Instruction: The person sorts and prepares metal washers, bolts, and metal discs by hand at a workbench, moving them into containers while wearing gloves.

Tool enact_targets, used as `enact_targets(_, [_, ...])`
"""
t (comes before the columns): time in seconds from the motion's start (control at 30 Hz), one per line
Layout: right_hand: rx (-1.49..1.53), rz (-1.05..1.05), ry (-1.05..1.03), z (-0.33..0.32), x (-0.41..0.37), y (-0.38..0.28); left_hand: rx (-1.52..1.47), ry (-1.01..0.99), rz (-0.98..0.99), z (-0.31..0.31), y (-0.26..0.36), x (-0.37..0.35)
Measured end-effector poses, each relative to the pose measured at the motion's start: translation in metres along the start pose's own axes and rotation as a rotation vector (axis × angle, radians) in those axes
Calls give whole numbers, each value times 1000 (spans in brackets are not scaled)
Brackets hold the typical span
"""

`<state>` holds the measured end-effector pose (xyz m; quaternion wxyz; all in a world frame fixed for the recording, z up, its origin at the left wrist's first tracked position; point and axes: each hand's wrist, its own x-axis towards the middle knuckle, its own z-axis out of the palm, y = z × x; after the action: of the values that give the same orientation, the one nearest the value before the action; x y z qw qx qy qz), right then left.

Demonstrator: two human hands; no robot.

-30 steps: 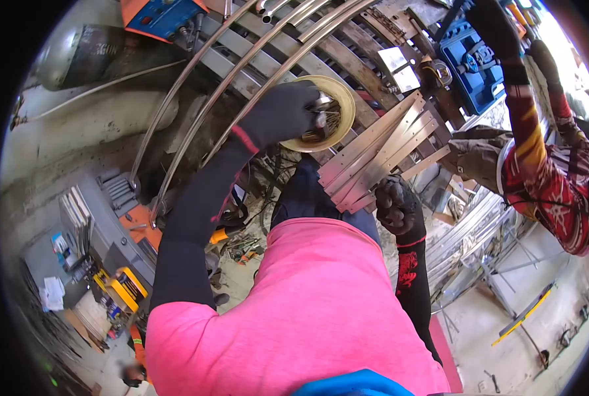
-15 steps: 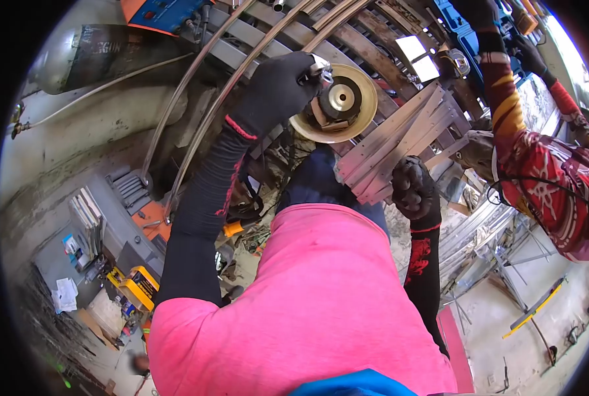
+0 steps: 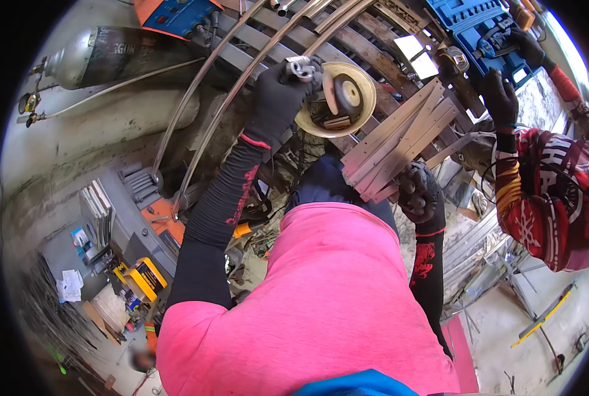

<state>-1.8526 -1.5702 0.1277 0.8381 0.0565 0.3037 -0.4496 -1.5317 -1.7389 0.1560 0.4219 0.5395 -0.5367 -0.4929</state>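
Note:
My left hand (image 3: 282,96), in a black glove, is closed on a shiny metal fitting with round openings (image 3: 300,68). It is beside the left rim of a cream bowl (image 3: 368,74). In the bowl lie a round disc with a pale centre (image 3: 351,93), a curved brownish piece (image 3: 330,94) and small flat blocks (image 3: 337,122). My right hand (image 3: 420,193), also gloved, has its fingers curled in near the lower ends of several flat metal strips with holes (image 3: 400,142). Whether anything is inside those fingers is hidden.
Long curved metal tubes (image 3: 225,99) cross the slatted metal bench at left. A gas cylinder (image 3: 116,56) and an orange-blue machine (image 3: 179,16) stand beyond. At right, a co-worker's gloved hands (image 3: 501,99) are at an open blue tool case (image 3: 459,30). A tape measure (image 3: 454,59) lies nearby.
My left hand has drawn left, away from the bowl, with the metal fitting. The bowl's contents show at a different angle. The co-worker's near hand has come back from the blue case.

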Motion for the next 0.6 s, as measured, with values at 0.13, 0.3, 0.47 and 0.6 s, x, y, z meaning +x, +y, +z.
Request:
enact_targets(0.13, [5,40,-41,-5,2,-5,-102,-8,-15,2,9,3])
enact_targets(0.3, [-1,43,-96,-8,-2,-9,-39,-45,-54,9,-4,7])
enact_targets(0.47, [11,54,-54,-8,-6,-8,15,-72,-67,12,0,19])
enact_targets(0.6, [-97,7,-97,-11,-3,-5,395,-128,45,9,8,31])
